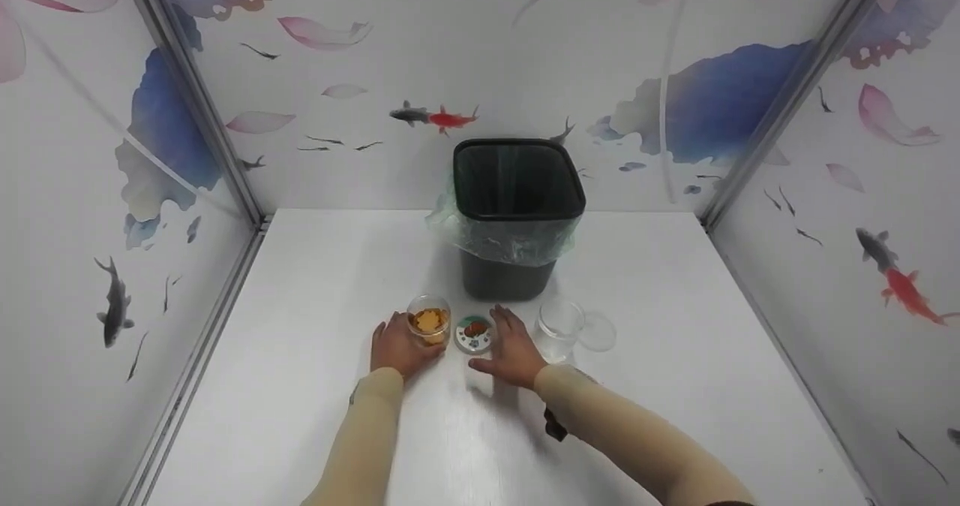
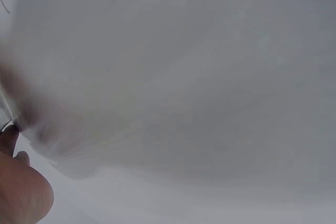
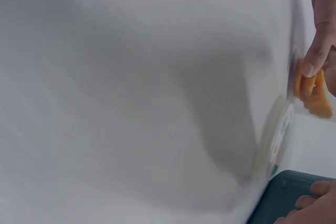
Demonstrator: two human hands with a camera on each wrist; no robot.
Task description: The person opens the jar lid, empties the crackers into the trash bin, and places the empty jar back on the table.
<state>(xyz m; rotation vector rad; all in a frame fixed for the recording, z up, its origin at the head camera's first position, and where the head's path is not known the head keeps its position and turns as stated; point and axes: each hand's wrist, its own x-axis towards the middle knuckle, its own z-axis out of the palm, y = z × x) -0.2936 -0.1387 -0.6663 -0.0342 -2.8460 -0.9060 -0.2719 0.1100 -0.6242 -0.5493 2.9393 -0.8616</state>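
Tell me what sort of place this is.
Probably a staged booth, not a home: a white table boxed in by panels printed with fish and petals, holding only a lined black bin and small clear cups at the hands.

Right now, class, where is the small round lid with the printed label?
In the head view, the small round printed lid lies flat on the white table, just in front of the black waste bin, between the two hands, under the right hand's fingertips.

The bin (image 1: 517, 217) blocks the centre rear of the counter (image 1: 300, 281). The snack cup (image 1: 429, 320), lid (image 1: 474, 333) and clear cup (image 1: 559, 328) line its front. Counter left, right and near stays passable.
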